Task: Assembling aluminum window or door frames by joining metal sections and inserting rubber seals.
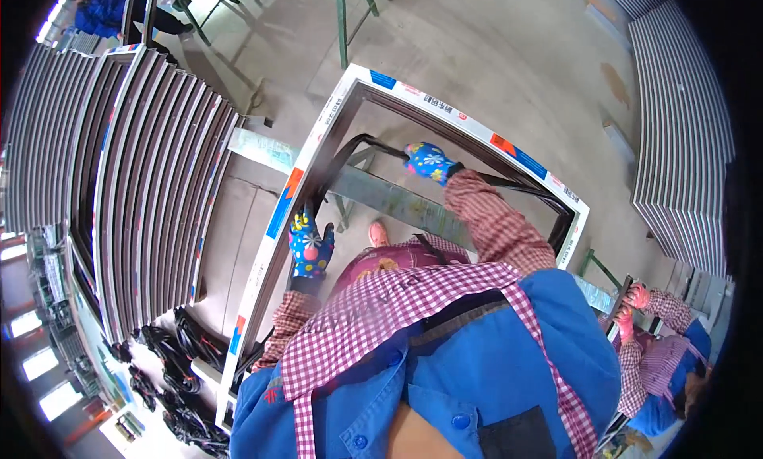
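A rectangular window frame (pixel 465 125) with white, blue and orange film on its face surrounds my hands. My right hand (pixel 429 162), in a blue flowered glove, is closed on a black rubber strip (pixel 383 146) inside the frame opening. From it the strip loops leftward and bends down along the frame's left side; dark strip also runs right toward the far right corner. My left hand (pixel 311 251), gloved alike, lies against the inner left side near the strip's lower run. Its thumb stands apart from the fingers; the fingertips partly hide the strip.
A green metal support (pixel 405 201) crosses beneath the frame. Stacked frames stand on the left (pixel 159 181) and far right (pixel 683 133). Black strip coils (pixel 179 356) lie at lower left. A co-worker in pink gloves (pixel 632 304) works at lower right; another person (pixel 103 10) is at upper left.
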`<state>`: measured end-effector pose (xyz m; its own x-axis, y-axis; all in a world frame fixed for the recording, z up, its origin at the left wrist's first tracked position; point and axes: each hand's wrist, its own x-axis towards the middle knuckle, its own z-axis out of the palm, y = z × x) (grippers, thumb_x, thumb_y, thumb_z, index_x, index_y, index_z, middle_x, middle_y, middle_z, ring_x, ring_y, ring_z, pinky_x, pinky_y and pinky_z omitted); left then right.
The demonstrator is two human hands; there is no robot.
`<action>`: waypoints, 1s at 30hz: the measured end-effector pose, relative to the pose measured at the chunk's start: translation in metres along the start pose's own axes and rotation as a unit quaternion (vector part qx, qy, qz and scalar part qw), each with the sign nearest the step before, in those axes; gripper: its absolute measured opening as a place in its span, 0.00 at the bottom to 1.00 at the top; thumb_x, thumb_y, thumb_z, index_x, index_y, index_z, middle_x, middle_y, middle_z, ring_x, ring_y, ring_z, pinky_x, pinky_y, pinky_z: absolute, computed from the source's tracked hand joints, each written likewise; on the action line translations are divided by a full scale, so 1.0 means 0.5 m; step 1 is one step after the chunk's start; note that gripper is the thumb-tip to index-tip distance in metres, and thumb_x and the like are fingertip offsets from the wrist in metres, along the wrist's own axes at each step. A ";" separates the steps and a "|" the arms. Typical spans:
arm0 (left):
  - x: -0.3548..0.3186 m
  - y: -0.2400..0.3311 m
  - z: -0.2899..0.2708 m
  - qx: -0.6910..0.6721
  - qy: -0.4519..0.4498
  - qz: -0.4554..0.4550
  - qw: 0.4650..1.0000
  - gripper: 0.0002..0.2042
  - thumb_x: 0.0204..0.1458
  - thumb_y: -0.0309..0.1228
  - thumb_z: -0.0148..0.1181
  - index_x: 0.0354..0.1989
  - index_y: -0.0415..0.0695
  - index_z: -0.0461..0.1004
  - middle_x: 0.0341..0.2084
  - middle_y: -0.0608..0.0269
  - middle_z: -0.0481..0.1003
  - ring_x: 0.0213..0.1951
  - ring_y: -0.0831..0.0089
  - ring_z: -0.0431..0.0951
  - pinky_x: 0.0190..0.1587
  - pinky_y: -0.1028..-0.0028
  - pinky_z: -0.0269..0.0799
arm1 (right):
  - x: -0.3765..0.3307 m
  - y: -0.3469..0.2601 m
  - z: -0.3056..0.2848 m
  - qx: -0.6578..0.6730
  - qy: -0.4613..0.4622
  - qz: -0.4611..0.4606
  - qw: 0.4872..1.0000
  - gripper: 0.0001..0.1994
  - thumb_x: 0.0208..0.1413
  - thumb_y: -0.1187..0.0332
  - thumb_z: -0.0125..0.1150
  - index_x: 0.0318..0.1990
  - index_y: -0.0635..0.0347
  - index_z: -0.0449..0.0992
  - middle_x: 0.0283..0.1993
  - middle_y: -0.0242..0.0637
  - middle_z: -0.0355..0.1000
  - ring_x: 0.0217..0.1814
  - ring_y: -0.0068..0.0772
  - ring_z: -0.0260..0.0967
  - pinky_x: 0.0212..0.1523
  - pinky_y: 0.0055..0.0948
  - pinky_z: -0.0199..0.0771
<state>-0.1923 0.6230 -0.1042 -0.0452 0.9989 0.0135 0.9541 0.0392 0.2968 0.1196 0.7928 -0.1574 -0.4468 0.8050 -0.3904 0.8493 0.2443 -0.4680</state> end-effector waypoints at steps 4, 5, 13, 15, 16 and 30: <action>0.038 -0.002 -0.042 -0.112 0.024 0.099 0.988 0.35 0.46 0.38 0.67 0.62 0.40 0.60 0.58 0.47 0.65 0.58 0.53 0.67 0.60 0.63 0.61 | -0.094 -0.056 -0.072 0.079 0.218 -0.012 0.973 0.24 0.51 0.56 0.59 0.53 0.58 0.69 0.51 0.48 0.72 0.53 0.49 0.69 0.51 0.41 0.69; 0.044 -0.006 -0.049 -0.117 0.023 0.105 0.987 0.35 0.46 0.38 0.67 0.62 0.40 0.60 0.58 0.47 0.65 0.58 0.53 0.67 0.60 0.63 0.61 | -0.120 -0.076 -0.104 0.048 0.271 -0.040 0.961 0.26 0.52 0.55 0.60 0.54 0.60 0.68 0.53 0.50 0.70 0.56 0.48 0.68 0.55 0.40 0.67; 0.104 -0.003 -0.165 -0.610 -0.387 -0.083 0.686 0.16 0.51 0.25 0.63 0.49 0.37 0.75 0.24 0.67 0.77 0.25 0.79 0.76 0.30 0.80 0.72 | -0.240 -0.118 -0.350 0.422 0.142 -0.089 0.891 0.26 0.52 0.66 0.62 0.57 0.69 0.64 0.45 0.37 0.70 0.49 0.25 0.67 0.50 0.27 0.68; 0.148 0.022 -0.217 -0.600 -0.323 -0.094 0.726 0.14 0.52 0.28 0.63 0.47 0.38 0.75 0.19 0.71 0.74 0.18 0.81 0.72 0.21 0.81 0.66 | -0.216 -0.100 -0.359 0.426 0.034 -0.022 0.904 0.24 0.54 0.66 0.60 0.56 0.70 0.65 0.43 0.36 0.70 0.47 0.25 0.68 0.48 0.27 0.69; 0.169 0.020 -0.217 -0.596 -0.280 -0.097 0.747 0.13 0.53 0.30 0.62 0.45 0.38 0.76 0.17 0.73 0.71 0.16 0.83 0.68 0.19 0.81 0.62 | -0.194 -0.087 -0.344 0.402 0.045 -0.042 0.913 0.22 0.55 0.66 0.59 0.55 0.67 0.67 0.43 0.40 0.73 0.47 0.30 0.71 0.47 0.30 0.70; 0.225 0.098 -0.040 -0.539 -0.258 -0.209 0.774 0.16 0.62 0.45 0.48 0.28 0.48 0.68 0.14 0.72 0.63 0.15 0.81 0.63 0.19 0.79 0.61 | -0.028 -0.052 -0.081 0.071 0.378 -0.093 0.919 0.12 0.48 0.67 0.56 0.41 0.57 0.73 0.36 0.45 0.73 0.35 0.50 0.73 0.32 0.43 0.72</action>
<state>-0.1563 0.7367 -0.0690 0.1064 0.7940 -0.5986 0.0741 0.5940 0.8011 0.1150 0.7971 -0.1079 -0.2124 0.9150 0.3429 0.7087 0.3859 -0.5906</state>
